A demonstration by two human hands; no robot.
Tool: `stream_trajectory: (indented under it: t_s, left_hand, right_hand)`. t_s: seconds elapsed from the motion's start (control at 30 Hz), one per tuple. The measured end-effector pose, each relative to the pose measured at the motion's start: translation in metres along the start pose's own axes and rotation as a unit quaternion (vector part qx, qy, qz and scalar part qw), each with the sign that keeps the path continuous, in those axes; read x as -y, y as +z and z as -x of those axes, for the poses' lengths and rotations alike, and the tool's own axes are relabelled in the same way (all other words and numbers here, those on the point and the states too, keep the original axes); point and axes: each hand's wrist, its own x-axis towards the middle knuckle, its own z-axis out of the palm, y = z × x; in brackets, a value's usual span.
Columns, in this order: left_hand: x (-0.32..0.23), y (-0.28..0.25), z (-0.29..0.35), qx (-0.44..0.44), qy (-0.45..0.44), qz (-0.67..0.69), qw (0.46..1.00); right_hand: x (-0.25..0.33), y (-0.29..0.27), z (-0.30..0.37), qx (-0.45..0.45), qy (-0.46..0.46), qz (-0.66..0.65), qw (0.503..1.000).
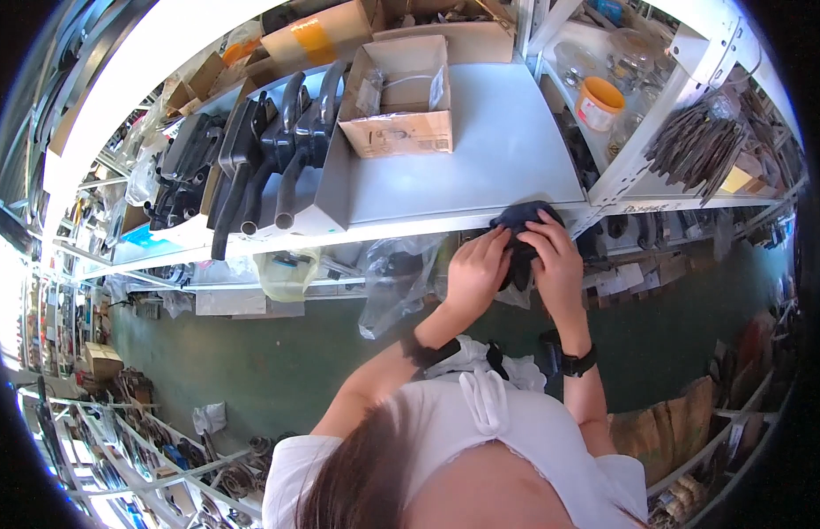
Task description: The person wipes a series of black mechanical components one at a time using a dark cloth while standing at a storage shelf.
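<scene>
Both my hands meet on a dark, soft-looking bundle [518, 214], perhaps cloth, at the front edge of the white shelf [480, 172] beside its upright post. My left hand [480, 264] grips the bundle's left side with bent fingers. From the right, my right hand [554, 257] presses its fingertips into the top. Part of the bundle hangs below the shelf edge between my hands. What may be inside it is hidden.
An open cardboard box [397, 132] stands on the shelf, left of it several black curved pipe parts [291, 159]. An orange tub [599, 103] sits on the right-hand shelf. Clear plastic [397, 282] hangs below the shelf edge. Loaded racks [163, 458] stand behind me.
</scene>
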Motion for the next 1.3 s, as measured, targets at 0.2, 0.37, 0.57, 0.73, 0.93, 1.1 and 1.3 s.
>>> stream_trajectory:
  t_s: [0.2,0.37,0.57,0.73,0.93,1.1,1.3]
  left_hand:
    - [0.007,-0.010,0.002,0.012,-0.015,0.028,0.999]
    - [0.036,-0.050,0.028,0.016,-0.070,-0.031,0.997]
    - [0.062,-0.106,0.056,-0.036,-0.158,-0.029,0.986]
    - [0.073,-0.109,0.066,-0.027,-0.168,-0.003,0.985]
    - [0.066,-0.078,0.047,-0.023,-0.164,0.012,0.986]
    - [0.037,-0.044,0.017,0.027,-0.104,0.034,0.994]
    - [-0.001,-0.008,-0.009,0.145,-0.029,0.074,0.986]
  right_hand:
    - [0.006,-0.002,-0.008,0.028,-0.026,0.002,0.999]
    - [0.032,0.030,-0.025,0.085,-0.115,-0.042,0.989]
    - [0.079,0.083,-0.047,0.101,-0.210,-0.089,0.969]
    - [0.084,0.089,-0.048,0.094,-0.229,-0.096,0.964]
    - [0.057,0.067,-0.036,0.088,-0.162,-0.117,0.976]
    - [0.019,0.034,-0.016,0.041,-0.068,-0.081,0.994]
    - [-0.007,-0.017,-0.005,0.018,0.029,-0.022,0.999]
